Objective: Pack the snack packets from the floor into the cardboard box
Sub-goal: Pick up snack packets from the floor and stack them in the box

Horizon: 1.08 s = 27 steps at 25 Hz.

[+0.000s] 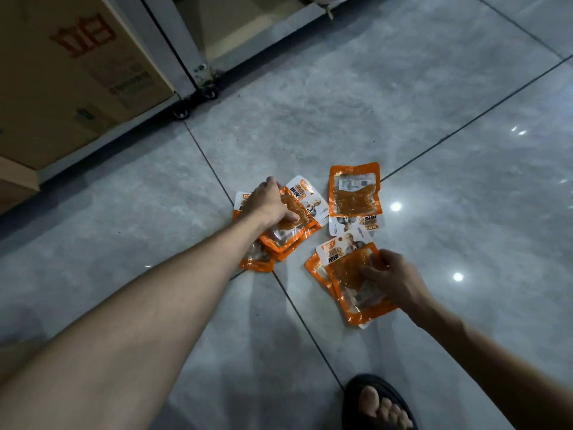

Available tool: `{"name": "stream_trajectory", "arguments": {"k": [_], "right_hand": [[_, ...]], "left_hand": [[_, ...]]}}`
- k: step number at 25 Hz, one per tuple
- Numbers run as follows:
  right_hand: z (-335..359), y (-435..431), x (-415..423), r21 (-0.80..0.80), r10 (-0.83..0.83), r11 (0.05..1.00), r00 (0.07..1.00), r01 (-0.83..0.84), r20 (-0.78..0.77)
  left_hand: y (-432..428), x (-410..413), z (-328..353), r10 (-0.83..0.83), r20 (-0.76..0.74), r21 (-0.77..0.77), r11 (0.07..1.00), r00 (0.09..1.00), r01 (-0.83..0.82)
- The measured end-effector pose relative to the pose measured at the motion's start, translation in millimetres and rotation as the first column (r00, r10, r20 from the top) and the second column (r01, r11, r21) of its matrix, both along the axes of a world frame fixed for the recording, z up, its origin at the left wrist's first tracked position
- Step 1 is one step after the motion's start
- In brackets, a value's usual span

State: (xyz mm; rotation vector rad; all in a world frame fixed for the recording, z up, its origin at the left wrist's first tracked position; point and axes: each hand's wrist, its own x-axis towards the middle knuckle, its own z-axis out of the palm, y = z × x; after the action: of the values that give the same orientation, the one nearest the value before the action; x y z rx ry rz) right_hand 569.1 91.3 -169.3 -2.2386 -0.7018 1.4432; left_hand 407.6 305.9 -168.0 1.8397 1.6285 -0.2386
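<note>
- The cardboard box (pixel 62 72) sits far left of the floor (pixel 403 103).
- My left hand (pixel 266 201) pinches stacked snack packets (pixel 291 231); my right hand (pixel 393 279) grips another bundle (pixel 350 283).
- One loose packet (pixel 355 193) remains: light, slick, floppy; I'd take its sealed edge.

Two bare hands, left (pixel 266 203) and right (pixel 392 276), reach among at least seven orange-and-white plastic snack packets (pixel 354 193), overlapped so the count is uncertain, beside one brown cardboard box (pixel 62 72) and one black-sandalled foot (pixel 378 405).
</note>
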Motion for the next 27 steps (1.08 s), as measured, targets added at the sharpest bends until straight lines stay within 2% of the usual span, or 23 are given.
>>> {"name": "stream_trajectory", "arguments": {"k": [6,11,14,16,18,20,23,25,27], "right_hand": [[-5,0,-5,-0.015,0.121,0.993,0.978,-0.120,0.172],[-4,-3,-13,0.016,0.138,0.989,0.955,-0.147,0.262],[-4,-3,-17,0.055,0.144,0.985,0.951,-0.165,0.275],[-2,-1,-19,0.089,0.107,0.988,0.971,-0.128,0.212],[1,0,-22,0.114,-0.023,0.993,0.999,0.018,0.042],[5,0,-29,0.093,-0.190,0.973,0.961,0.211,-0.200],[11,0,-42,0.040,-0.275,0.951,0.894,0.308,-0.354],[17,3,-56,0.012,-0.305,0.940,0.854,0.342,-0.421],[28,7,-71,-0.006,-0.277,0.950,0.832,0.313,-0.481]], "left_hand": [[-8,7,6,-0.055,-0.044,0.102,0.993,0.998,0.059],[-10,4,2,0.012,-0.052,0.055,0.998,0.999,-0.009],[-6,2,3,-0.032,-0.083,0.033,0.999,0.996,0.035],[-2,-5,6,-0.061,-0.078,0.011,0.998,0.995,0.062],[-3,-18,10,-0.038,-0.029,-0.026,0.999,0.999,0.037],[-7,-35,13,0.028,0.065,-0.061,0.998,0.997,-0.024],[-20,-61,21,0.149,0.237,-0.115,0.986,0.960,-0.125],[-29,-84,35,0.264,0.370,-0.192,0.960,0.891,-0.204],[-40,-110,62,0.436,0.527,-0.337,0.895,0.730,-0.291]]}}
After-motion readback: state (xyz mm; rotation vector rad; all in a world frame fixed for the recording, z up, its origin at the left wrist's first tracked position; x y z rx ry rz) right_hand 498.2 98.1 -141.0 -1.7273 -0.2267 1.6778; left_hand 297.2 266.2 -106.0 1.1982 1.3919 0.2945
